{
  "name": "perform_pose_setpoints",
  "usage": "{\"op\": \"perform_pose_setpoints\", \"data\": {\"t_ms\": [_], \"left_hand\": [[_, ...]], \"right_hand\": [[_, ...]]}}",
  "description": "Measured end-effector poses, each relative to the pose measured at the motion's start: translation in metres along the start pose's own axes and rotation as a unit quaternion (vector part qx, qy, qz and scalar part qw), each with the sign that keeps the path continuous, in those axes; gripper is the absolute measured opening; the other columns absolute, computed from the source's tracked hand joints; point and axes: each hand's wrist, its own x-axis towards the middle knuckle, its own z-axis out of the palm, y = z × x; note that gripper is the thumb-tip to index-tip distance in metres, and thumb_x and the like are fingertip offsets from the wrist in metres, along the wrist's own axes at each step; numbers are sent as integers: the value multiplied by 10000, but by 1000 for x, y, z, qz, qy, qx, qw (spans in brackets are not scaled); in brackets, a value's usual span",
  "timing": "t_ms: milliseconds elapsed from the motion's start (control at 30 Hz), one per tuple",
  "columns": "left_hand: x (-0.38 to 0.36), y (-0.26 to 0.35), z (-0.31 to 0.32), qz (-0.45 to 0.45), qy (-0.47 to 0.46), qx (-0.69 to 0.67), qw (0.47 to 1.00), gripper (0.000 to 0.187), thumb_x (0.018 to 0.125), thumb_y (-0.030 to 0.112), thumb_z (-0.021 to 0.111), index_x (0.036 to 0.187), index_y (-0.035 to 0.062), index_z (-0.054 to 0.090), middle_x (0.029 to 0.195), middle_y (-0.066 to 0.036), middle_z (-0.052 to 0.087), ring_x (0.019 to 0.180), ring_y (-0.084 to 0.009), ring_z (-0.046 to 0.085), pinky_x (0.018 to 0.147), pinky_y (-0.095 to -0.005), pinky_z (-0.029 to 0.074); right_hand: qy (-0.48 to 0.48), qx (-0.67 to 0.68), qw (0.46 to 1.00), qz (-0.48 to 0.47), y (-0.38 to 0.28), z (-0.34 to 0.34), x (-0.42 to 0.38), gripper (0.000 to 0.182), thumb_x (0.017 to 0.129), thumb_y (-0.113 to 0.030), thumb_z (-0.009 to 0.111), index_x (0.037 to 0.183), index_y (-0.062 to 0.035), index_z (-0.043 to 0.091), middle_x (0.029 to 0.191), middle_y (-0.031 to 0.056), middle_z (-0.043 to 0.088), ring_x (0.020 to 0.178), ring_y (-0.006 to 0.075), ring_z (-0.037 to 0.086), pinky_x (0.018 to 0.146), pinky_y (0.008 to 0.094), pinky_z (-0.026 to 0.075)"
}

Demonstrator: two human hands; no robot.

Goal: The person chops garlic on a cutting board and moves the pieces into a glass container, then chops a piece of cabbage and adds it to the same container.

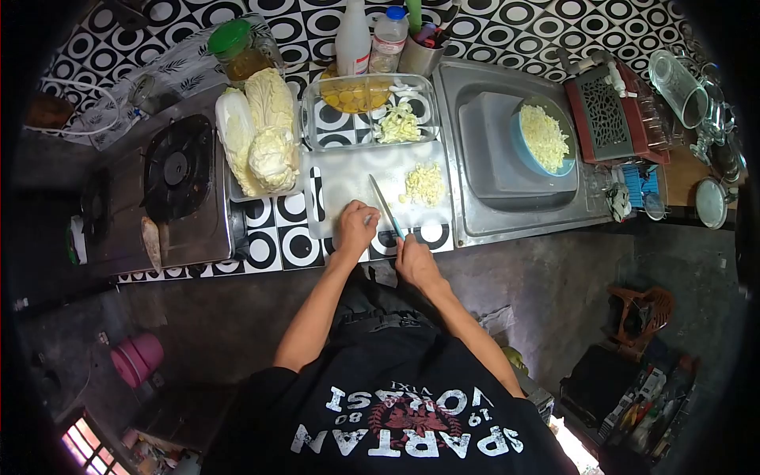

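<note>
A kitchen knife [385,202] with a teal handle is gripped in my right hand [416,260], its blade angled up and left over the translucent cutting board [340,184]. My left hand [358,227] rests at the board's lower edge, left of the blade, its fingers curled together; whatever they may hold is too small to make out. Right of the knife tip lies a pile of chopped pale-yellow pieces [425,184]. Behind the board stands a rectangular glass dish [340,146] with more chopped pale pieces [398,124] at its right end.
Left of the board, a clear tray [294,192] holds napa cabbage [235,138] and a round pale head [274,158]. A stove [178,170] stands farther left. On the right, a blue bowl [529,161] of shredded pieces sits over the sink [491,226]. Bottles [353,43] line the back.
</note>
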Motion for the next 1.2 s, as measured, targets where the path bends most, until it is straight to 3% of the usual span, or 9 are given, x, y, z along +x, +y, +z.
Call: {"op": "perform_pose_setpoints", "data": {"t_ms": [200, 433, 600, 667, 1133, 1200], "left_hand": [[4, 4, 0, -69, -24, -16, 997, 76, 688, 60, 679, 762, 74, 688, 774, -96, 581, 778, -280, 575, 702, -363, 458], [7, 4, -2, -73, -28, -33, 996, 80, 678, 65, 697, 756, 76, 688, 763, -111, 604, 723, -277, 603, 651, -360, 476], [7, 3, -2, -84, -16, -28, 996, 56, 674, 74, 713, 723, 74, 685, 742, -110, 609, 692, -269, 610, 629, -357, 478], [7, 4, -1, -80, -10, -30, 996, 63, 681, 71, 718, 733, 58, 685, 730, -109, 603, 671, -251, 606, 616, -342, 478], [6, 7, -1, -74, 11, -31, 997, 72, 662, 37, 714, 712, 67, 674, 701, -107, 588, 657, -254, 603, 584, -348, 468], [5, 8, -2, -76, 10, -31, 997, 69, 664, 30, 710, 710, 66, 673, 696, -105, 585, 646, -254, 599, 586, -347, 469]], "right_hand": [[18, 1, 1000, 7, 6, 18, -5, 358, 938, -291, 407, 906, 56, 487, 728, 332, 584, 745, 509, 577, 673, 560, 463], [11, -29, 999, -26, -1, 2, 24, 353, 941, -291, 403, 904, 51, 484, 773, 339, 584, 752, 504, 578, 692, 555, 463], [27, -9, 998, -62, 3, 5, 12, 340, 944, -270, 403, 884, 58, 472, 702, 343, 566, 721, 523, 557, 645, 574, 445], [-9, -28, 1000, -2, 2, 5, 3, 348, 938, -290, 409, 918, 50, 481, 757, 330, 588, 764, 500, 583, 686, 556, 466], [-3, -33, 999, -34, -2, 3, 10, 354, 942, -288, 397, 912, 55, 481, 760, 319, 594, 763, 489, 586, 701, 557, 459], [-11, -37, 999, -5, -1, 6, 3, 353, 940, -287, 402, 907, 54, 484, 749, 320, 592, 747, 495, 584, 696, 555, 462]]}}
